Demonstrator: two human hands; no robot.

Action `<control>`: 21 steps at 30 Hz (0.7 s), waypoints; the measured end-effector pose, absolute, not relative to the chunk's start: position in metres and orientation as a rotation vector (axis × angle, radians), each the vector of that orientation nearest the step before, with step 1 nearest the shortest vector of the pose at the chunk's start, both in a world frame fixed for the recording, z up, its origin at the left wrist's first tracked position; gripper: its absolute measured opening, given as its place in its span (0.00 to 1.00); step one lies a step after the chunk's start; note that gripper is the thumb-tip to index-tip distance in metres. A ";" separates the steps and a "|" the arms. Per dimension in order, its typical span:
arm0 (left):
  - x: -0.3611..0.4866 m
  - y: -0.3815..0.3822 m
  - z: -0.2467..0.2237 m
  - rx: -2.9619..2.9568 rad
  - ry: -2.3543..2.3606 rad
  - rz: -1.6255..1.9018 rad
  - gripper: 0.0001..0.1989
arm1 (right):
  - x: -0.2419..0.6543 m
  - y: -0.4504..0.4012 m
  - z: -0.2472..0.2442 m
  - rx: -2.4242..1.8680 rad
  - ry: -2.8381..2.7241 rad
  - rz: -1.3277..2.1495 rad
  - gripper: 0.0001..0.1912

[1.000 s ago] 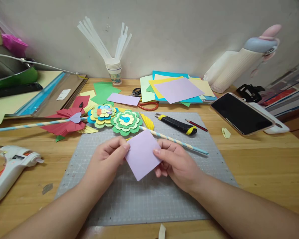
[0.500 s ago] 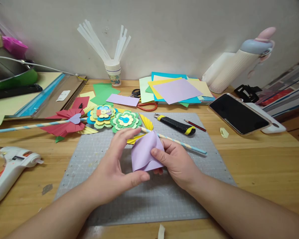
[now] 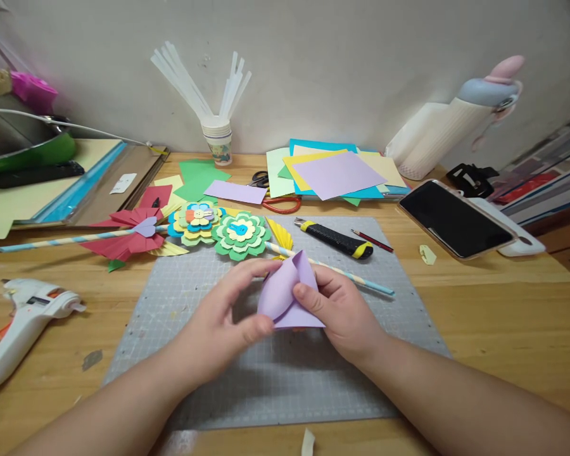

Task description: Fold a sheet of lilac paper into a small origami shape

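A sheet of purple paper [image 3: 285,297] is bent over on itself above the grey cutting mat [image 3: 285,392], its left part curling toward me. My right hand [image 3: 346,304] pinches it, thumb on the front face and fingers behind. Around the curled left side, my left hand [image 3: 232,316] holds the paper between its thumb at the lower corner and fingers near the top. Just behind lie two layered paper flowers, one green [image 3: 240,234] and one multicoloured [image 3: 198,221]. A striped paper stick [image 3: 368,285] with a yellow pleated leaf [image 3: 281,235] passes behind the hands.
A glue gun [image 3: 38,316] lies at left. Behind the mat are a red paper flower [image 3: 118,237], a cutter knife [image 3: 335,237], a pencil [image 3: 373,240], scissors [image 3: 282,204] and coloured sheets [image 3: 339,174]. A phone [image 3: 456,218] leans at right, near a bottle [image 3: 463,126].
The purple paper has gone from a flatter fold to a rounder curl, rolled over toward the right. My left fingers and thumb have closed in on its edge; my right hand keeps its pinch.
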State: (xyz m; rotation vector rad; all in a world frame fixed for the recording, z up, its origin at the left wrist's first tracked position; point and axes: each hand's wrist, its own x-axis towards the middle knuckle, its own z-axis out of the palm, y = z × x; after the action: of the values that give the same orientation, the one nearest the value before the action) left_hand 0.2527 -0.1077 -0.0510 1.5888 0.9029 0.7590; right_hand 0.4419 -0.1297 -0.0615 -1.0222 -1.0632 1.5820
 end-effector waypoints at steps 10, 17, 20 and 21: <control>0.260 -0.099 -0.047 0.973 1.118 0.981 0.15 | 0.441 -0.131 -0.064 -1.033 -1.132 1.551 0.17; 0.255 -0.093 -0.042 0.730 0.999 0.944 0.14 | 0.441 -0.128 -0.067 -1.088 -1.093 1.584 0.18; 0.254 -0.093 -0.041 0.675 0.960 0.912 0.13 | 0.440 -0.129 -0.068 -1.071 -0.977 1.667 0.17; 0.255 -0.093 -0.041 0.669 0.956 0.907 0.13 | 0.440 -0.129 -0.068 -1.053 -0.937 1.699 0.17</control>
State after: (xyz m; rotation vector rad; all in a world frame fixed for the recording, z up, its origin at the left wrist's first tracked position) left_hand 0.2545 -0.0932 -0.0411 0.6692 0.9563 0.9074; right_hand 0.4395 -0.1289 -0.0676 -1.0531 -0.9369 1.6994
